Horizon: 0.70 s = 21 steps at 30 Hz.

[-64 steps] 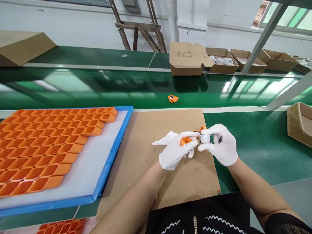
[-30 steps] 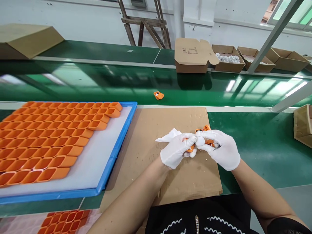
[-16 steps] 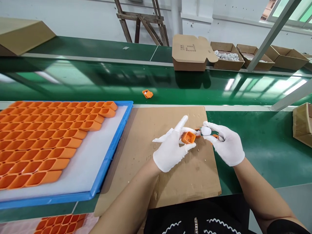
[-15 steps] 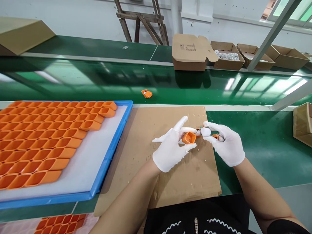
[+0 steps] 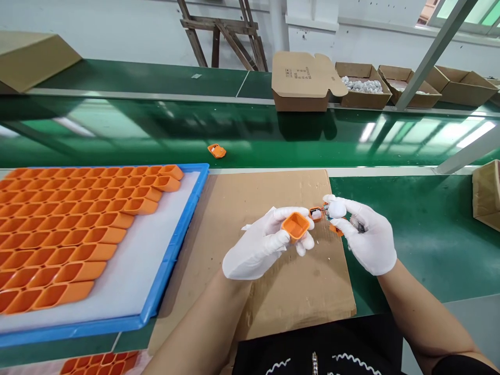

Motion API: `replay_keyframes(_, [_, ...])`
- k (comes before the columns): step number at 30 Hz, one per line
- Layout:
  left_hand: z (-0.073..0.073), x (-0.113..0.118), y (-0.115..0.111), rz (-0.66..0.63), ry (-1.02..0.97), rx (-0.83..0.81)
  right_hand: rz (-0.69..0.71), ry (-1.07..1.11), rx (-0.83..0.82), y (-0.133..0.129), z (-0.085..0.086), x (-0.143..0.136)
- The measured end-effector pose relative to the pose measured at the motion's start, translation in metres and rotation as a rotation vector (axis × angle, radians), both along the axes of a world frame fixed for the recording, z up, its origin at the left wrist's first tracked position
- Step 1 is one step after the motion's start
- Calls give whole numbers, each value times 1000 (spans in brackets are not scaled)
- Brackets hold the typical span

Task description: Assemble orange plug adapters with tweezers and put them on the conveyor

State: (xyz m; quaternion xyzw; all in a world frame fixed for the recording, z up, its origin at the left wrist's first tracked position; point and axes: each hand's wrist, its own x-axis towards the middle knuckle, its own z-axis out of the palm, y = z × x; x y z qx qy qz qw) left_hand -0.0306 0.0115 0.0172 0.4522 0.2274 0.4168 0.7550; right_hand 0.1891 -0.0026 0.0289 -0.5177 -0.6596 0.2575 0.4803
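Note:
My left hand (image 5: 260, 242), in a white glove, is closed on a hollow orange cup (image 5: 296, 226), its opening facing up. My right hand (image 5: 363, 229), also gloved, pinches a round white piece (image 5: 336, 209) with metal parts beside it. Just left of that piece is a small orange part (image 5: 315, 213) with a white and dark inside; another orange part (image 5: 336, 229) shows under my right fingers. Both hands are above a cardboard sheet (image 5: 289, 291). How the small parts join is too small to tell.
A blue-rimmed tray (image 5: 172, 250) with rows of orange cups (image 5: 78, 224) lies at the left. One orange piece (image 5: 216, 151) rests on the green belt (image 5: 156, 148) beyond. Cardboard boxes (image 5: 300, 99) line the back shelf; another box (image 5: 486, 195) is at the right.
My left hand has moved slightly left and turned, drawing the orange cup away from the small parts. On the belt, the orange piece has shifted left.

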Motion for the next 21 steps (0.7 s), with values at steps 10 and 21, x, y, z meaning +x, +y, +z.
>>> replay_keyframes(10, [-4,-4,2,-79,-53,0,-77,85,20,1,-4,-3])
replay_keyframes(21, [-14,22,-6,697,238,480,68,-73,204,-5,-2,-4])
